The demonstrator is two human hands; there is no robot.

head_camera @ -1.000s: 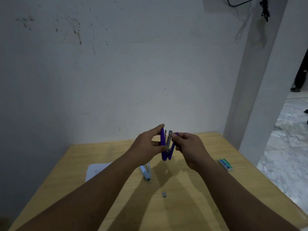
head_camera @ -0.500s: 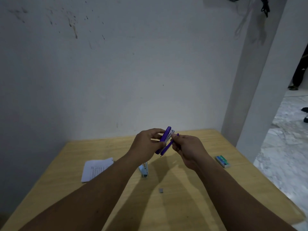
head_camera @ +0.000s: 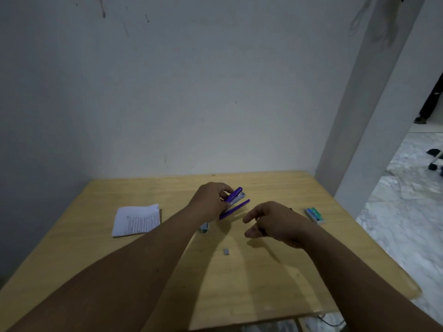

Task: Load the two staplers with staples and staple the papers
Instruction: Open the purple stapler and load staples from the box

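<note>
One stapler [head_camera: 233, 202] in our left hand [head_camera: 211, 202], the right hand [head_camera: 272, 222] free beside it

We grip the purple stapler with our left hand above the table [head_camera: 275, 283], its top and base spread apart and the metal magazine showing between them, its nose tilted up toward the right; our right hand hovers just right of it, fingers loose and holding nothing; the second stapler [head_camera: 204, 227], pale blue, peeks out under our left forearm on the table; the papers [head_camera: 136, 219] lie at the left, a small grey staple strip [head_camera: 226, 251] lies near the middle, and a staple box [head_camera: 314, 215] rests at the right, well apart from the papers
</note>
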